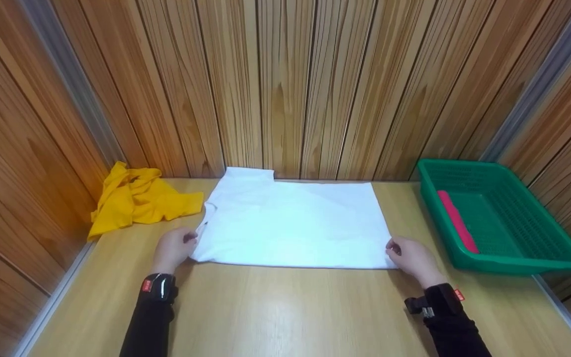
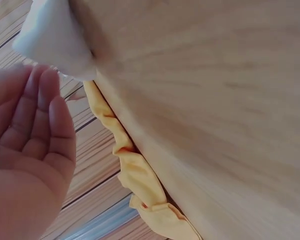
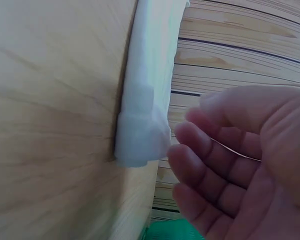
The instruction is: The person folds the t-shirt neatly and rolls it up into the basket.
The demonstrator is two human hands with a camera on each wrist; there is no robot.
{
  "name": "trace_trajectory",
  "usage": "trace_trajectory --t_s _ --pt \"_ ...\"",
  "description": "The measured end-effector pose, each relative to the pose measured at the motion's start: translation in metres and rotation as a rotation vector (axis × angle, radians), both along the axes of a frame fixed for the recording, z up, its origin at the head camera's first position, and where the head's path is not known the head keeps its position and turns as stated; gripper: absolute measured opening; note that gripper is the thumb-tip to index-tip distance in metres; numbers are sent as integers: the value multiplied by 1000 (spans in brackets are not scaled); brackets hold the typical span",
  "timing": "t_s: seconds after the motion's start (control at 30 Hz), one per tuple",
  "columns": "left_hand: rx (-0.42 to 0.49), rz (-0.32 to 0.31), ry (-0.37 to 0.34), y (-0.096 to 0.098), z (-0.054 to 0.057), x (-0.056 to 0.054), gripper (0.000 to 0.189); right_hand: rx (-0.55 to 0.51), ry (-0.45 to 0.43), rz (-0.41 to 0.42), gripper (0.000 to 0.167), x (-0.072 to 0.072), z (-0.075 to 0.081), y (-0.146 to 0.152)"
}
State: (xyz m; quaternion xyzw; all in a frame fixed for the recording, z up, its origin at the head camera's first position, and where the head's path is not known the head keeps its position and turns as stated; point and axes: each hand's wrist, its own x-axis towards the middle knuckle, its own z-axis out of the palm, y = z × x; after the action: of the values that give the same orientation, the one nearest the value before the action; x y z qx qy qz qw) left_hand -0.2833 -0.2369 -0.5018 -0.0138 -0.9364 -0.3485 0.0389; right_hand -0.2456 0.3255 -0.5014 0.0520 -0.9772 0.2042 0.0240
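Note:
A white short-sleeved shirt [image 1: 295,223] lies folded lengthwise on the wooden table, its sleeve pointing to the back wall. My left hand [image 1: 174,248] is at its collar end, near the front left corner; in the left wrist view the loosely bent fingers [image 2: 50,105] come right up to the white cloth [image 2: 55,40]. At the front right corner of the hem is my right hand [image 1: 414,258]. The right wrist view has its relaxed, curved fingers [image 3: 205,160] beside the layered hem [image 3: 140,135], with no cloth showing between thumb and fingers.
A crumpled yellow garment [image 1: 142,201] lies at the back left, against the wood-panelled wall [image 1: 285,89]. On the right stands a green plastic basket [image 1: 523,265] holding a folded red cloth [image 1: 458,221] along its left side. Panelled walls also flank the table [image 1: 280,317].

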Motion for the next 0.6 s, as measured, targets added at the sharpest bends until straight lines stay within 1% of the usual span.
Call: trace_trajectory --t_s 0.23,0.33,0.5,0.6 --pt "-27 -25 -80 -4 -5 4 21 65 -63 27 8 10 -3 0" --pt "-46 -43 -98 -4 -7 5 22 82 -84 36 9 13 -6 1" --pt "-78 -49 -112 -3 -7 6 14 82 -61 61 10 14 -11 2" --pt "-60 -35 -159 -3 -5 7 22 87 -34 72 11 13 -13 3"
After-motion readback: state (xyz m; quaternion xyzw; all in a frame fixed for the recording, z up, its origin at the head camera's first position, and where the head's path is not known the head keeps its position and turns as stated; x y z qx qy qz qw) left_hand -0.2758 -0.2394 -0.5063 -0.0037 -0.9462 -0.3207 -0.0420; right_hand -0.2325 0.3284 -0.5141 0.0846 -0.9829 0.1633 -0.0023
